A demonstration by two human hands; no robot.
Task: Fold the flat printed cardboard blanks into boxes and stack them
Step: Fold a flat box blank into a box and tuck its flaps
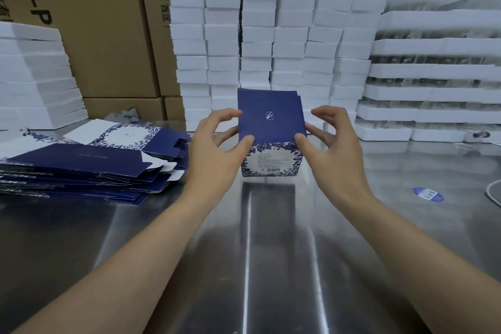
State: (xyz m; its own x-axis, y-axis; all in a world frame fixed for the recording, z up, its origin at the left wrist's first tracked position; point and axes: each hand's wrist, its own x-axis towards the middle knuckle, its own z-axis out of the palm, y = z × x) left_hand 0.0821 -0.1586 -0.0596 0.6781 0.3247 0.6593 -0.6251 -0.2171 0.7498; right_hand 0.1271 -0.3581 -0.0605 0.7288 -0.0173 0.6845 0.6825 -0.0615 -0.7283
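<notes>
Both hands are on the box (pixel 271 127), which stands upright on the steel table (pixel 271 238) right between them. The left hand (pixel 217 144) has its thumb pressed on the front face at the crease under the dark blue panel. Its fingers curl round the left edge, and how they sit behind the card is hidden. The right hand (pixel 332 141) mirrors it, with the thumb on the front right corner and the lower fingers against the right side. Its upper fingers are curled and look just clear of the card. So it's a light pinch from both sides, with neither hand spread wide. The box's back is out of sight, and I can't tell whether that blue panel is tucked in or merely standing up.

Left of the grip lies a slumped pile of flat blanks (pixel 81 168), navy on top with white leaf-print sheets beyond, and the frame edge cuts it off. Straight beyond the hands a wall of white foam blocks (pixel 271 35) fills the background. Beyond and to the right are stacked foam trays (pixel 433 70) with something dark and blurred between the layers. Beyond and to the left stand brown cartons (pixel 103 22).

On the table right of the right hand there's a blue oval sticker (pixel 428 194), and further out a white cable (pixel 492 195) runs off the frame.

As for writing, the blue panel carries a small white oval emblem, too small to make out. The pale label below has fine print and a barcode, both unreadable. One carton reads "4.0-P", clipped at the top.
</notes>
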